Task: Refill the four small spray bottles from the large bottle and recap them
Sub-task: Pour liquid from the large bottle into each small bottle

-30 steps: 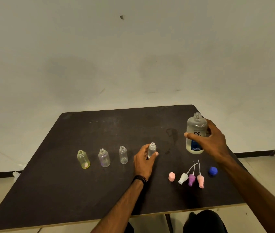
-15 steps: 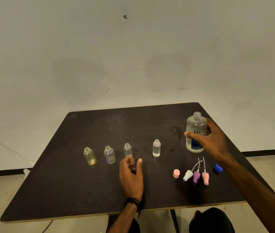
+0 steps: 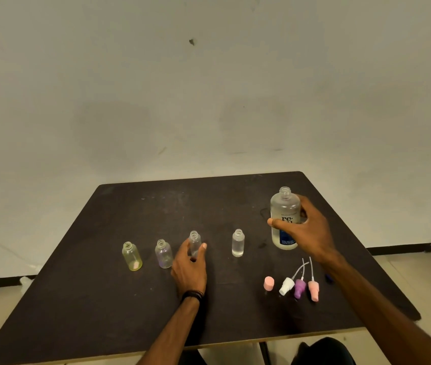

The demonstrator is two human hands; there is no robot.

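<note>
My left hand (image 3: 190, 262) curls around the third small bottle (image 3: 194, 243) in the row, thumb and fingers closed on its sides, while my right hand (image 3: 304, 231) grips the large bottle (image 3: 284, 212), uncapped and upright on the dark table (image 3: 103, 299). To my left stand the yellow bottle (image 3: 131, 256) and the purple-tinted bottle (image 3: 163, 254), close together; the fourth bottle (image 3: 237, 243) stands apart between my hands, all with open necks. Near the table's front right lie a pink cap (image 3: 268, 283) and three spray heads (image 3: 300, 287), side by side beneath my right forearm. The front left of the table is bare, and the large bottle sits near the right edge.
</note>
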